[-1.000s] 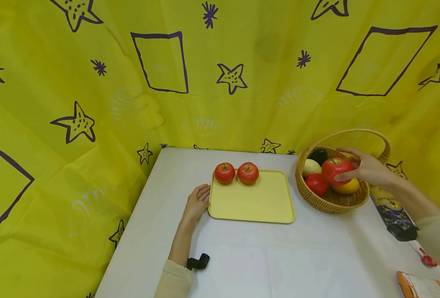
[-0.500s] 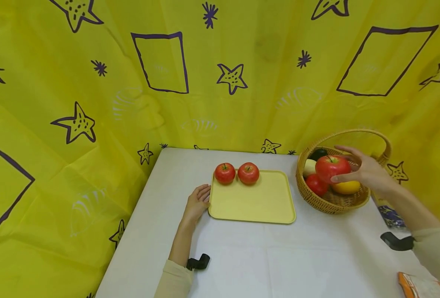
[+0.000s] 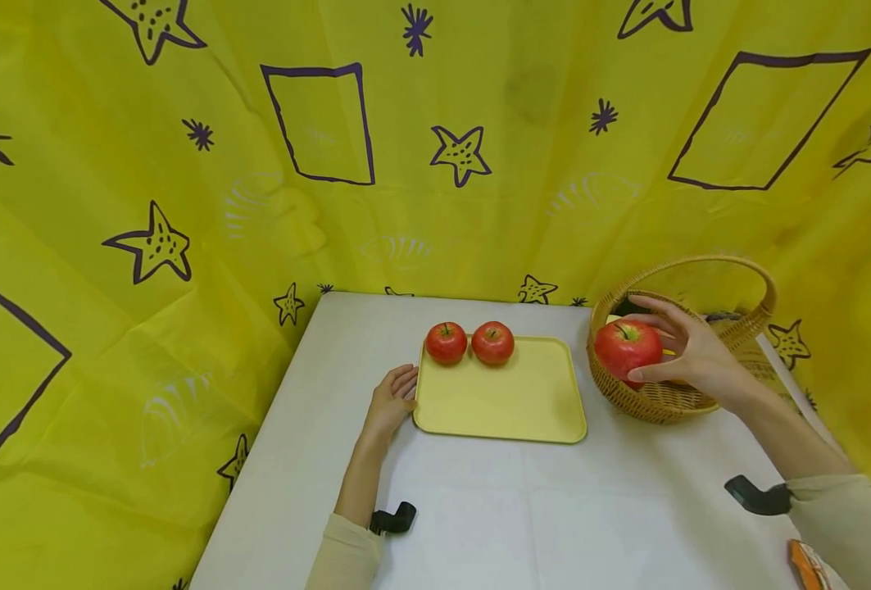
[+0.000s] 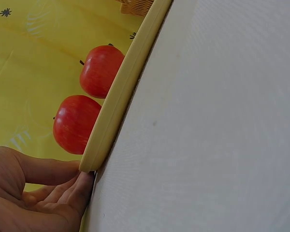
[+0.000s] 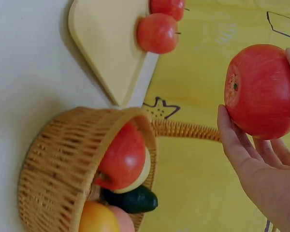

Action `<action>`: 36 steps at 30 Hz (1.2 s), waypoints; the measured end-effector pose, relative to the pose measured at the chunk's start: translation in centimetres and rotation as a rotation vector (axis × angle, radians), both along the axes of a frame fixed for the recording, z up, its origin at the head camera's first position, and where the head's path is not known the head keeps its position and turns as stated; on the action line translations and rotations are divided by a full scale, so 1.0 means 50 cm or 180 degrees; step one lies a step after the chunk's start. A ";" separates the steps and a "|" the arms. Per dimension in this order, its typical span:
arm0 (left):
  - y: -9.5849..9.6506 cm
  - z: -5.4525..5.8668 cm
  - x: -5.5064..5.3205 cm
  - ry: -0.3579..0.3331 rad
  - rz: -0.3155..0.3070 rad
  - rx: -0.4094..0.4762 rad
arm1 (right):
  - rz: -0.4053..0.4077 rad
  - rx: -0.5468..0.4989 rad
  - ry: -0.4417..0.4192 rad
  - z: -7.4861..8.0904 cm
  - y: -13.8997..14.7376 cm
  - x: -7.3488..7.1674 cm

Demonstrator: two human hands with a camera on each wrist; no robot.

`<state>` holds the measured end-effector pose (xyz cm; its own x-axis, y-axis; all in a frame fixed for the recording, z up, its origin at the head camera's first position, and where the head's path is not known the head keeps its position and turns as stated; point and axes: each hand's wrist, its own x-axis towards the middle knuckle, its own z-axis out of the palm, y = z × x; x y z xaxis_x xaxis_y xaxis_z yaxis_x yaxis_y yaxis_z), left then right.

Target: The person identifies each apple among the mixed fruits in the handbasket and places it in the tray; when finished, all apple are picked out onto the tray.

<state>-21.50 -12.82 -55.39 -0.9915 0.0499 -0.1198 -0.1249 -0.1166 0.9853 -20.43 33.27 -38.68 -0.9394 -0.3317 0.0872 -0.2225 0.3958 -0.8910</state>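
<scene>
Head view: I saw the right hand (image 3: 689, 354) holding a red apple (image 3: 625, 347) over the basket (image 3: 645, 405), fingers curled round it — left hand (image 3: 387, 403) pinched the yellow tray (image 3: 500, 398) by its edge, two more apples (image 3: 446, 344) on there.

Red apple (image 3: 625, 347) in right hand (image 3: 691, 352)

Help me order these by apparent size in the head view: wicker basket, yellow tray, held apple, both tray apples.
Wicker basket, with handle
Yellow tray
Held apple
Left tray apple, right tray apple: alike, unranked
</scene>
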 end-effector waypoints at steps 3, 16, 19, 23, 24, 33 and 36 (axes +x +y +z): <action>0.000 -0.001 0.000 -0.0031 0.0020 0.0008 | 0.0103 -0.0155 0.0054 -0.006 -0.024 -0.003; 0.000 -0.003 0.000 0.0000 -0.0003 0.0048 | 0.0073 -0.0294 -0.0092 -0.033 -0.096 -0.021; 0.000 -0.004 -0.002 0.0013 -0.0013 0.0054 | 0.0115 -0.0335 -0.0097 -0.039 -0.113 -0.025; -0.001 -0.008 -0.003 0.0002 -0.0003 0.0070 | 0.0222 -0.0410 -0.0066 -0.053 -0.136 -0.031; -0.001 -0.008 -0.003 -0.0001 0.0001 0.0077 | 0.0237 -0.0430 -0.0060 -0.056 -0.142 -0.032; -0.002 -0.001 -0.002 0.0017 0.0009 0.0045 | 0.0244 -0.0569 -0.0284 -0.074 -0.195 -0.039; -0.002 0.001 -0.002 -0.0002 0.0010 0.0028 | 0.0263 -0.0652 -0.0316 -0.077 -0.211 -0.043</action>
<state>-21.61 -12.90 -55.35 -0.9916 0.0478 -0.1201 -0.1253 -0.1257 0.9841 -22.56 22.69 -42.52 -0.9171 -0.3926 0.0692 -0.1539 0.1886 -0.9699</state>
